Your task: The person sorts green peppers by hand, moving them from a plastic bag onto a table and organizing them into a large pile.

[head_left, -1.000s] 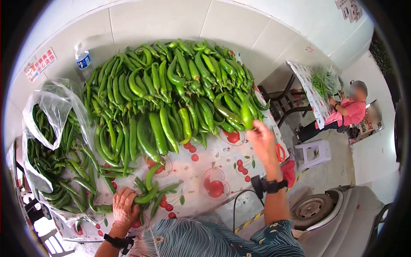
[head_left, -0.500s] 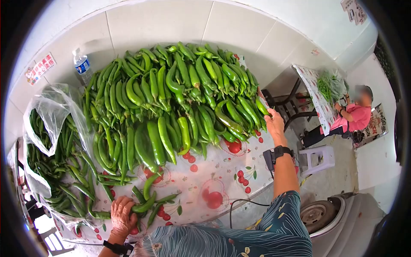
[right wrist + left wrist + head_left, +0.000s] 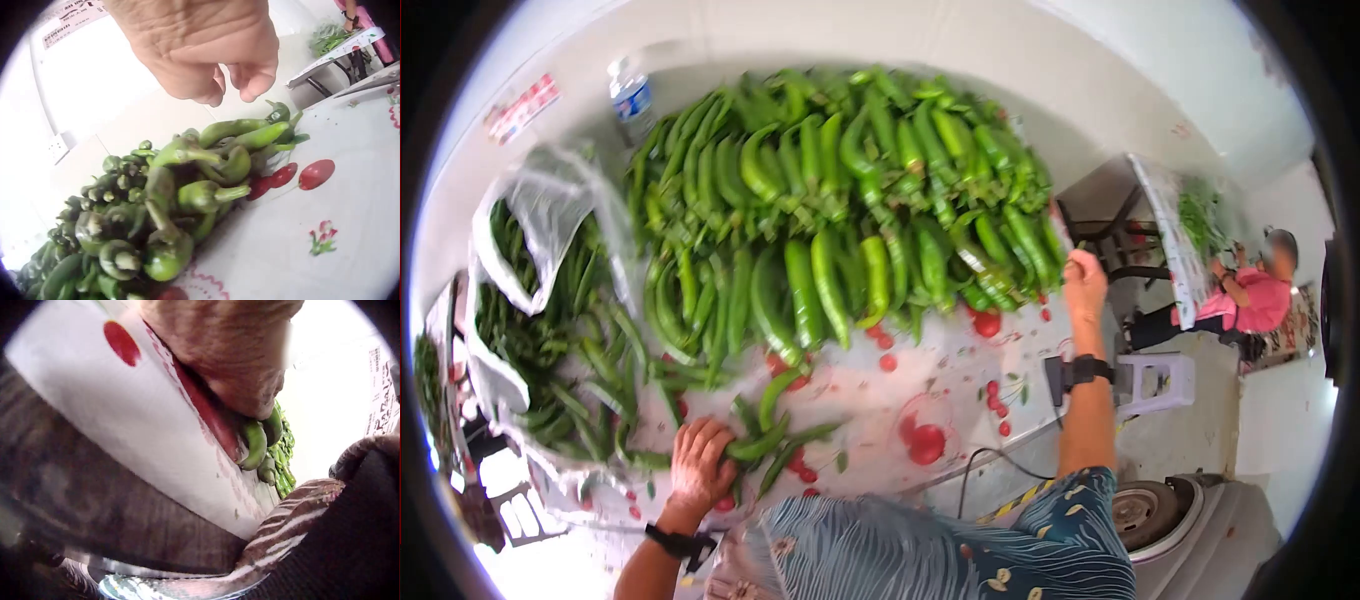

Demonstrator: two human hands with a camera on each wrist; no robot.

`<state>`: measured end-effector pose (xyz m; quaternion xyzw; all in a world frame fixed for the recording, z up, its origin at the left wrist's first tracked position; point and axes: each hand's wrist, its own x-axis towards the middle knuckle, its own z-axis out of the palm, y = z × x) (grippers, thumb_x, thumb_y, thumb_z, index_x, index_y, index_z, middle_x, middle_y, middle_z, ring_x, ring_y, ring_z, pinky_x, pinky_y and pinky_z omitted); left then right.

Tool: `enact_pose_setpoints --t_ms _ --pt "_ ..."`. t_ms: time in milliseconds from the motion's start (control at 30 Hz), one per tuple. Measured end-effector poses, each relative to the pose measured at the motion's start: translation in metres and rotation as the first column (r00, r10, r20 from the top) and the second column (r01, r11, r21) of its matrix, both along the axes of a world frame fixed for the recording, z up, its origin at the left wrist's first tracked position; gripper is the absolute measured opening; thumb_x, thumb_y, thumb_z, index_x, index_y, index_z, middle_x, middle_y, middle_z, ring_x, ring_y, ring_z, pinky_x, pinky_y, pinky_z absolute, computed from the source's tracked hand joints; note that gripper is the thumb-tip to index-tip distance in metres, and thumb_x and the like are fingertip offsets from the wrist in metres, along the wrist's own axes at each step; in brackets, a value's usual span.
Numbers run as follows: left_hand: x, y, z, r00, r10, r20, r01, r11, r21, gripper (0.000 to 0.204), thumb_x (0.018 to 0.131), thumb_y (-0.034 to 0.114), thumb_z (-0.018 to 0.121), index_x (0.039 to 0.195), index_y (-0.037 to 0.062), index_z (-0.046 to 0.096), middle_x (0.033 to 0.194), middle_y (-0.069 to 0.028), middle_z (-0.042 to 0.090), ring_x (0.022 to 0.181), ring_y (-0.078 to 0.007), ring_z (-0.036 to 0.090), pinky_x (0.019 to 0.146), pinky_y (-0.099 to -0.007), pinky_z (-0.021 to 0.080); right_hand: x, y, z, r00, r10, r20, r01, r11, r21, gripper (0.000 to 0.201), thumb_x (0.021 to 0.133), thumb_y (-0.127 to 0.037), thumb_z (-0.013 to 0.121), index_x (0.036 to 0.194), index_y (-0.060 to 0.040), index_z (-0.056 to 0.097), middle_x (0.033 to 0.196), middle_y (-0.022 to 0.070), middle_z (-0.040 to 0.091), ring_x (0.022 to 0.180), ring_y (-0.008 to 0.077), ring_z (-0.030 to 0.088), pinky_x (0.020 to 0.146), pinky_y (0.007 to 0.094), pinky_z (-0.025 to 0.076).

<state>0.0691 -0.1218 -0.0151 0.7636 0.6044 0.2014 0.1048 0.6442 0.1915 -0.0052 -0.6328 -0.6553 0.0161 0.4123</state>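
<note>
My right hand (image 3: 1085, 285) is raised at the right end of a large heap of long green peppers (image 3: 830, 280). In the right wrist view its fingers (image 3: 253, 81) bend loosely with a gap beside the thumb, holding nothing, above the stem ends of the heap (image 3: 169, 250). My left hand (image 3: 700, 462) rests at the front left of the table, its fingers loosely bent. Several loose peppers (image 3: 758, 440) lie right against its thumb side. In the left wrist view the back of that hand (image 3: 225, 350) hides most of its fingers, with a curved pepper (image 3: 254, 445) just beyond.
A clear plastic bag (image 3: 500, 360) of smaller green peppers stands left. A water bottle (image 3: 631, 98) is behind the heap by the wall. The table wears a cherry-print cloth (image 3: 880, 400). To the right are a person in pink (image 3: 1258, 298), a second table (image 3: 1165, 240) and a purple stool (image 3: 1157, 382).
The right hand carried a pepper to the heap's right end, laid it there and let go, lifting slightly away. The left hand stayed in place. The head view shifted somewhat.
</note>
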Motion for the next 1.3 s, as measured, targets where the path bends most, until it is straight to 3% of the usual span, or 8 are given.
enact_pose_setpoints --t_ms 100,333,500,700,833,933,1100,1300 --pt "-0.006 -0.004 -0.004 0.999 -0.032 0.019 0.032 0.999 0.0 0.043 0.072 0.016 0.062 0.113 0.0078 0.057 0.119 -0.0127 0.056 0.117 -0.0356 0.05 0.101 -0.0505 0.037 -0.095 -0.055 0.058 0.902 0.064 -0.427 -0.247 0.888 -0.388 0.02 0.09 -0.007 0.058 0.109 -0.0035 0.064 0.087 -0.0002 0.063 0.077 0.0058 0.055 0.069 0.0213 0.046" --pt "-0.004 -0.001 0.002 0.997 -0.043 0.059 0.04 0.998 0.049 0.047 0.067 0.013 0.07 0.112 0.009 0.058 0.118 -0.0075 0.057 0.117 -0.03 0.051 0.098 -0.0474 0.039 -0.253 -0.18 0.043 0.737 0.592 -0.325 -0.641 0.46 -0.615 0.027 0.082 -0.009 0.068 0.109 -0.0049 0.062 0.094 0.0063 0.067 0.08 0.0145 0.063 0.072 0.0288 0.051" --pt "-0.005 -0.002 0.004 0.995 -0.054 0.082 0.048 0.997 0.067 0.045 0.069 0.016 0.071 0.112 0.0111 0.059 0.118 -0.0064 0.057 0.117 -0.0296 0.051 0.097 -0.047 0.039 -0.322 -0.219 0.019 0.554 0.832 0.022 -0.778 0.527 -0.342 0.027 0.076 -0.011 0.07 0.101 -0.0071 0.061 0.094 0.0109 0.06 0.083 0.0297 0.06 0.074 0.039 0.051" --pt "-0.006 -0.002 0.004 0.994 -0.064 0.092 0.059 0.997 0.057 0.042 0.07 0.016 0.067 0.111 0.0076 0.059 0.117 -0.01 0.057 0.116 -0.0339 0.051 0.097 -0.0484 0.039 -0.304 -0.218 0.014 0.628 0.77 0.11 -0.638 0.591 -0.493 0.02 0.079 -0.012 0.068 0.097 -0.0073 0.059 0.092 0.0105 0.061 0.084 0.0309 0.06 0.073 0.042 0.05" --pt "-0.005 -0.003 0.003 0.993 -0.062 0.096 0.055 0.996 0.073 0.041 0.071 0.016 0.067 0.11 0.0074 0.06 0.117 -0.0102 0.057 0.116 -0.0339 0.051 0.097 -0.0474 0.04 -0.282 -0.209 0.044 0.77 0.621 -0.146 -0.564 0.554 -0.612 0.017 0.086 -0.015 0.062 0.098 -0.0051 0.058 0.079 0.0156 0.064 0.073 0.0343 0.064 0.065 0.0422 0.049" --pt "-0.004 -0.002 0.003 0.992 -0.072 0.102 0.065 0.995 0.07 0.042 0.07 0.016 0.067 0.111 0.009 0.06 0.118 -0.0102 0.056 0.116 -0.0337 0.051 0.096 -0.0476 0.039 -0.272 -0.206 0.051 0.82 0.563 -0.105 -0.514 0.643 -0.568 0.016 0.087 -0.015 0.061 0.099 -0.0045 0.057 0.079 0.015 0.065 0.073 0.0353 0.064 0.066 0.0416 0.049" --pt "-0.008 0.0 0.005 0.986 -0.151 0.076 0.148 0.988 0.043 0.047 0.066 0.016 0.069 0.112 0.012 0.061 0.118 -0.0096 0.056 0.117 -0.0332 0.051 0.096 -0.0482 0.039 -0.31 -0.206 0.037 0.598 0.802 0.0 -0.75 0.559 -0.354 0.032 0.08 -0.005 0.063 0.112 -0.0064 0.056 0.094 0.0153 0.063 0.085 0.033 0.063 0.07 0.0423 0.05" --pt "-0.006 0.0 0.006 0.989 -0.121 0.087 0.119 0.992 0.031 0.045 0.066 0.015 0.068 0.11 0.0118 0.062 0.118 -0.0087 0.057 0.117 -0.0325 0.051 0.096 -0.0476 0.039 -0.351 -0.187 0.023 0.547 0.821 0.162 -0.708 0.557 -0.434 0.027 0.078 0.0 0.058 0.105 -0.0015 0.056 0.086 0.015 0.057 0.079 0.0339 0.06 0.068 0.044 0.049"
